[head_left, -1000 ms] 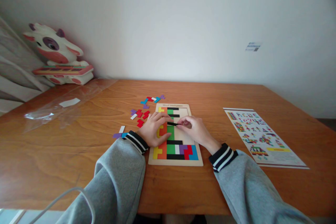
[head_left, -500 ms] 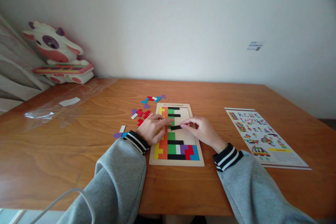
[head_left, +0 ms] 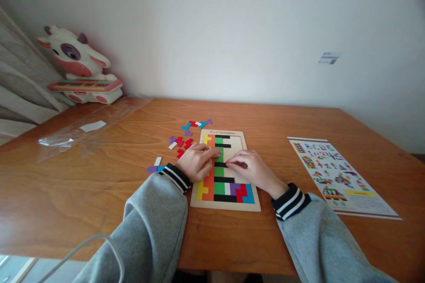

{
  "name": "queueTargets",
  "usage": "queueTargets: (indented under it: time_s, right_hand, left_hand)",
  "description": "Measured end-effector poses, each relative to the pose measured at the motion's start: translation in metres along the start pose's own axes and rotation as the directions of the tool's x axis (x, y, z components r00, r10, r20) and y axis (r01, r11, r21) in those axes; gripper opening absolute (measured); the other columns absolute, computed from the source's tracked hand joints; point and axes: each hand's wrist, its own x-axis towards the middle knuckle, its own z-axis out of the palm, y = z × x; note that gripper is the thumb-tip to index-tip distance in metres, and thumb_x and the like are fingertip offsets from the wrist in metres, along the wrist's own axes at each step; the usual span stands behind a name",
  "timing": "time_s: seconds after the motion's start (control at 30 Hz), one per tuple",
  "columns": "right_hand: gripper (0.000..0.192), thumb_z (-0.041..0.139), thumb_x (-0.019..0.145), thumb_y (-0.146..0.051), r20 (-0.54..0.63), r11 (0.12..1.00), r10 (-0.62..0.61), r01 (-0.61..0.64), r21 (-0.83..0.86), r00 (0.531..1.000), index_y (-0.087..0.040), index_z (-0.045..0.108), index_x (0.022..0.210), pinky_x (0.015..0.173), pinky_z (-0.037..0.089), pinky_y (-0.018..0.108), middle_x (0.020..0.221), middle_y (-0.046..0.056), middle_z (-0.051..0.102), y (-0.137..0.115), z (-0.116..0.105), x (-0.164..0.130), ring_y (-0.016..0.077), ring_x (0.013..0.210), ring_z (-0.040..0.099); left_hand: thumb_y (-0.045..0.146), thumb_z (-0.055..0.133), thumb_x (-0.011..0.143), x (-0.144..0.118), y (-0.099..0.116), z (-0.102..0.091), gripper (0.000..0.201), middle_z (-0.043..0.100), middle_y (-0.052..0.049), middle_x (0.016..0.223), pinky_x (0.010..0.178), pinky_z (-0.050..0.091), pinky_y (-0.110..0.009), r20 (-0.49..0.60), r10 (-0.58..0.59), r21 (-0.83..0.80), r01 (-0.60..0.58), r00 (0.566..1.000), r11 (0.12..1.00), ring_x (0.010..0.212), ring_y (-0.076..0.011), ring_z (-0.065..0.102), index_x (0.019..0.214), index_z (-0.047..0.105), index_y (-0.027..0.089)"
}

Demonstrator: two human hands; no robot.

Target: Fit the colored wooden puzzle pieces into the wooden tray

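A wooden puzzle tray [head_left: 226, 207] lies in front of me, partly filled with flat coloured blocks. My right hand [head_left: 255, 169] pinches the right end of a black strip block [head_left: 219, 165] between thumb and fingertips. That strip lies between two green blocks [head_left: 219, 172], level with the other black strips. Across the tray's left side rests my left hand [head_left: 197, 160], fingers extended, the index fingertip on the green blocks. It covers part of the yellow blocks [head_left: 202, 191] and orange blocks [head_left: 209, 185]. Purple, red and blue blocks [head_left: 249, 196] fill the near right corner.
Loose red blocks [head_left: 179, 141] and other colours lie left of the tray and behind it. A printed pattern sheet [head_left: 335, 172] is at the right. A clear plastic bag [head_left: 66, 141] and a cow toy [head_left: 86, 70] stand at the left; a cable [head_left: 99, 236] crosses the near left.
My right hand has brought the black strip down and straightened it between the green blocks. The left hand stays on the tray. The whole view has shifted slightly.
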Motion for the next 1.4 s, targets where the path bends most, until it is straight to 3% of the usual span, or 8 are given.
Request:
queueTargets:
  time_s: [0.2, 0.33, 0.5, 0.7, 0.87, 1.0, 1.17, 1.4]
  right_hand:
    - [0.019, 0.059, 0.092, -0.032, -0.154, 0.987, 0.131, -0.114, 0.117, 0.979, -0.020, 0.072, 0.094, 0.066, 0.050, 0.027, 0.091, 0.005, 0.072, 0.007, 0.000, 0.004, 0.0148, 0.075, 0.064]
    - [0.024, 0.059, 0.092, -0.034, -0.145, 0.974, 0.204, -0.216, -0.071, 0.968, -0.018, 0.070, 0.106, 0.069, 0.051, 0.030, 0.088, 0.006, 0.071, 0.013, 0.003, 0.019, 0.0176, 0.074, 0.065]
    - [0.027, 0.055, 0.094, -0.035, -0.119, 0.928, 0.203, -0.230, -0.294, 0.972, -0.022, 0.069, 0.113, 0.072, 0.051, 0.031, 0.105, 0.009, 0.069, 0.016, 0.011, 0.036, 0.0213, 0.086, 0.066]
    - [0.012, 0.063, 0.088, -0.027, -0.166, 0.963, 0.229, -0.249, -0.105, 0.959, -0.023, 0.070, 0.096, 0.072, 0.051, 0.030, 0.104, 0.005, 0.066, 0.025, 0.019, 0.039, 0.0164, 0.078, 0.065]
    - [0.006, 0.068, 0.082, -0.023, -0.153, 0.948, 0.316, -0.306, 0.087, 0.936, -0.019, 0.066, 0.087, 0.063, 0.048, 0.028, 0.084, 0.002, 0.069, 0.024, 0.019, 0.042, 0.0134, 0.063, 0.060]
    - [0.013, 0.067, 0.082, -0.019, -0.194, 0.929, 0.317, -0.264, 0.259, 0.928, -0.019, 0.065, 0.094, 0.068, 0.052, 0.028, 0.086, 0.003, 0.071, 0.027, 0.019, 0.040, 0.0132, 0.069, 0.064]
    - [0.029, 0.076, 0.077, -0.032, -0.180, 0.966, 0.257, -0.250, 0.064, 0.949, -0.019, 0.069, 0.102, 0.080, 0.053, 0.035, 0.100, 0.008, 0.069, 0.031, 0.016, 0.035, 0.0192, 0.088, 0.066]
    - [0.031, 0.064, 0.088, -0.029, -0.103, 0.955, 0.181, -0.200, -0.219, 0.978, -0.029, 0.067, 0.119, 0.093, 0.047, 0.041, 0.110, 0.008, 0.062, 0.019, 0.004, 0.028, 0.0231, 0.104, 0.061]
  left_hand:
    - [0.015, 0.043, 0.084, 0.001, 0.004, -0.005, 0.039, 0.071, -0.009, 0.101, 0.085, 0.046, -0.039, -0.012, 0.004, -0.007, -0.004, 1.000, 1.000, 0.094, -0.0240, 0.061, 0.118, 0.062, 0.017]
    - [0.016, 0.043, 0.085, 0.000, 0.002, -0.003, 0.038, 0.069, -0.010, 0.099, 0.084, 0.047, -0.038, -0.015, -0.001, -0.003, 0.001, 1.000, 1.000, 0.093, -0.0234, 0.061, 0.118, 0.063, 0.016]
    - [0.019, 0.045, 0.085, -0.002, -0.001, 0.000, 0.041, 0.069, -0.010, 0.097, 0.088, 0.045, -0.042, -0.012, -0.003, 0.007, 0.003, 1.000, 1.000, 0.099, -0.0258, 0.058, 0.122, 0.061, 0.017]
    - [0.018, 0.042, 0.088, 0.000, 0.001, -0.002, 0.042, 0.069, -0.010, 0.102, 0.089, 0.045, -0.042, 0.029, -0.005, 0.035, 0.004, 1.000, 0.999, 0.105, -0.0268, 0.054, 0.127, 0.058, 0.017]
    - [0.019, 0.041, 0.090, 0.002, 0.003, -0.003, 0.040, 0.068, -0.011, 0.101, 0.089, 0.045, -0.042, 0.031, -0.015, 0.031, 0.014, 0.999, 0.999, 0.102, -0.0259, 0.055, 0.125, 0.059, 0.017]
    - [0.020, 0.039, 0.091, 0.001, 0.001, -0.001, 0.039, 0.068, -0.010, 0.098, 0.089, 0.045, -0.042, 0.006, -0.031, 0.019, 0.031, 0.999, 0.999, 0.101, -0.0255, 0.055, 0.125, 0.060, 0.017]
    - [0.020, 0.040, 0.092, 0.000, -0.002, 0.002, 0.038, 0.068, -0.010, 0.099, 0.090, 0.045, -0.043, 0.010, -0.029, 0.036, 0.029, 1.000, 0.999, 0.102, -0.0259, 0.054, 0.124, 0.060, 0.017]
    - [0.022, 0.039, 0.094, 0.000, -0.001, 0.000, 0.038, 0.068, -0.011, 0.100, 0.092, 0.046, -0.043, 0.015, -0.049, 0.041, 0.048, 0.999, 0.998, 0.105, -0.0256, 0.055, 0.125, 0.060, 0.017]
